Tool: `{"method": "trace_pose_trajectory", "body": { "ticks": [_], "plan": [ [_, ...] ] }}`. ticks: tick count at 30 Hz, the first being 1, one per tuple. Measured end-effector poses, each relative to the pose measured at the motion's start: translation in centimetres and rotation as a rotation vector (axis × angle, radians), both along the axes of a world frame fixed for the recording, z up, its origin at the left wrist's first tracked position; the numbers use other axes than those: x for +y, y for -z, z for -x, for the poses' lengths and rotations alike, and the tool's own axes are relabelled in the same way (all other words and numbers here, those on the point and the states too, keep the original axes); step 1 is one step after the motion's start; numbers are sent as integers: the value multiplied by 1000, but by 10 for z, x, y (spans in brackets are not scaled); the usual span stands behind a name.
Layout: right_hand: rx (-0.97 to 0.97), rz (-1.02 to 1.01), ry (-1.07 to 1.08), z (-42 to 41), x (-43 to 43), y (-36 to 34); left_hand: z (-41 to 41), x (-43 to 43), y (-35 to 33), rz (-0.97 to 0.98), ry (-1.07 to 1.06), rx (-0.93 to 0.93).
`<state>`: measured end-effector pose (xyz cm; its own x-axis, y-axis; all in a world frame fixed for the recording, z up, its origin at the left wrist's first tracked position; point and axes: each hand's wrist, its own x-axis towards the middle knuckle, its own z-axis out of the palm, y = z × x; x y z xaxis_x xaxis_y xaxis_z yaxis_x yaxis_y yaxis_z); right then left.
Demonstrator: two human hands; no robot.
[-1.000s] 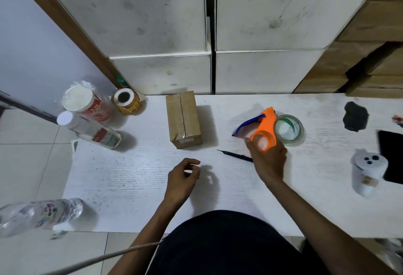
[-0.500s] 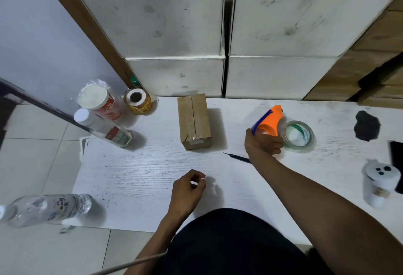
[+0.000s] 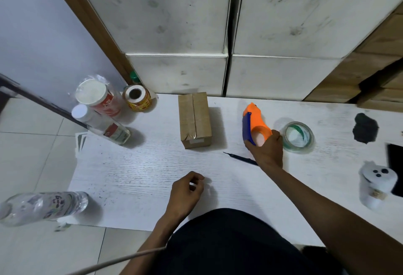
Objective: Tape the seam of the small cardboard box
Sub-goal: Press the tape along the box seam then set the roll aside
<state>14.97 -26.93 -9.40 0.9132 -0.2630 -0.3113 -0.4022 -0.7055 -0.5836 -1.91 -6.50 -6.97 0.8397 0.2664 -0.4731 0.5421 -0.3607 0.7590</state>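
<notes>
A small brown cardboard box (image 3: 194, 119) lies on the white table (image 3: 135, 170), its top seam running away from me with shiny tape over it. To its right, my right hand (image 3: 266, 151) grips the handle of an orange and blue tape dispenser (image 3: 254, 123), which rests on the table. A roll of clear tape (image 3: 298, 137) lies just right of that hand, separate from the dispenser. My left hand (image 3: 186, 191) hovers near the table's front, fingers curled loosely, holding nothing.
A dark pen (image 3: 239, 158) lies under my right wrist. Two capped containers (image 3: 98, 109) and a yellow label roll (image 3: 137, 98) sit at the back left. A plastic bottle (image 3: 43, 207) lies at the front left. A black lump (image 3: 365, 128) and a white cylinder (image 3: 376, 184) stand at the right.
My right hand turned the orange dispenser and pulled it left, away from the tape roll, so it now points away from me. The left hand barely moved.
</notes>
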Motion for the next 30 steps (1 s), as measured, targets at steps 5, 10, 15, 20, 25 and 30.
{"method": "trace_pose_trajectory", "body": {
  "ticks": [5, 10, 15, 20, 25, 30],
  "plan": [
    [3, 5, 13, 3, -5, 0, -7, 3, -1, -16, 24, 3],
    [-38, 26, -10, 13, -4, 0, -21, 8, 0, -94, 12, -77],
    [-97, 29, 237, 31, -13, -5, -41, 20, -13, -664, 227, -382],
    [-225, 101, -43, 72, -40, 11, -77, 25, -24, -950, 404, -337],
    [-215, 271, -441, 78, -44, 22, -87, 35, -19, -957, 523, -270],
    [-130, 371, -566, 73, -35, 26, -96, 39, -23, -965, 538, -293]
  ]
}}
